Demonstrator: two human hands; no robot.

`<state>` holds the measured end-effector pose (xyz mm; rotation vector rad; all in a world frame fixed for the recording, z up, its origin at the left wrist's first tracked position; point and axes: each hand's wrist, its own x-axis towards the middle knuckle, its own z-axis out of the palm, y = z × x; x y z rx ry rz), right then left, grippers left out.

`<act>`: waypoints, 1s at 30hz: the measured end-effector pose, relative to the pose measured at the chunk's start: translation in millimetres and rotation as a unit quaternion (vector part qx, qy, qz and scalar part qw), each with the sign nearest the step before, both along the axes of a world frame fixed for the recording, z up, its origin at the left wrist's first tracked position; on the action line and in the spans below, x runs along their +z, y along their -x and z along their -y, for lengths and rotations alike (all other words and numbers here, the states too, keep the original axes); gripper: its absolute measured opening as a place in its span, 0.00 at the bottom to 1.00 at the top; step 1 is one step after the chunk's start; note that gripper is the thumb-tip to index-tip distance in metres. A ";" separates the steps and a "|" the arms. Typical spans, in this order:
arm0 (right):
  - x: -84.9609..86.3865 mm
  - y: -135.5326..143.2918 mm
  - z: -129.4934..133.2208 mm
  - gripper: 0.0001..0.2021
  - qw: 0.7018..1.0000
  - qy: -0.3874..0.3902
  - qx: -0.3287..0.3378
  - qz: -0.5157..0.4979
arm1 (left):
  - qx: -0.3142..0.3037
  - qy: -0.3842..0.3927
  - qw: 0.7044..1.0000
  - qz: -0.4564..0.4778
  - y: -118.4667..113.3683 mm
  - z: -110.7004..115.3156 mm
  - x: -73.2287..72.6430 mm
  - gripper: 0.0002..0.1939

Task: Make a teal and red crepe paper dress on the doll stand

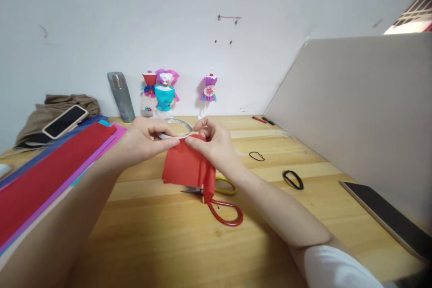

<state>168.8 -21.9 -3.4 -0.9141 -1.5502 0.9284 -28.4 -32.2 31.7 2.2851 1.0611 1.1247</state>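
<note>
A piece of red crepe paper (185,165) hangs above the table, its top edge gathered between both hands. My left hand (146,141) is closed, thumb and fingers pinching that edge and a white roll of tape (184,123). The roll's ring stands out behind the fingertips. My right hand (213,144) pinches the paper's upper right part close by, with thumb against bent fingers. Below the paper lie scissors, with a red handle loop (236,221) and dark blades; a yellow loop (227,192) shows beside them. The paper hides part of the scissors.
Colored paper sheets (64,164) lie at left, near a phone (65,121) on brown cloth. A grey bottle (121,96) and small dressed figures (164,98) stand by the wall. Right are black hair ties (293,180), a dark tablet-like slab (384,216) and a pale partition (357,108).
</note>
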 end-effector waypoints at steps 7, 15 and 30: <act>0.7 1.3 3.1 0.11 0.996 0.040 0.078 -0.006 | 0.030 0.119 0.991 0.050 -3.5 -1.5 0.5 0.16; 2.8 -1.9 -6.3 0.12 0.993 0.059 0.013 -0.098 | 0.125 0.049 0.959 0.250 0.4 -13.3 -12.7 0.29; 2.2 -7.0 -19.3 0.13 0.994 0.060 -0.008 -0.090 | -0.063 0.219 0.972 0.055 -27.4 9.9 -10.3 0.11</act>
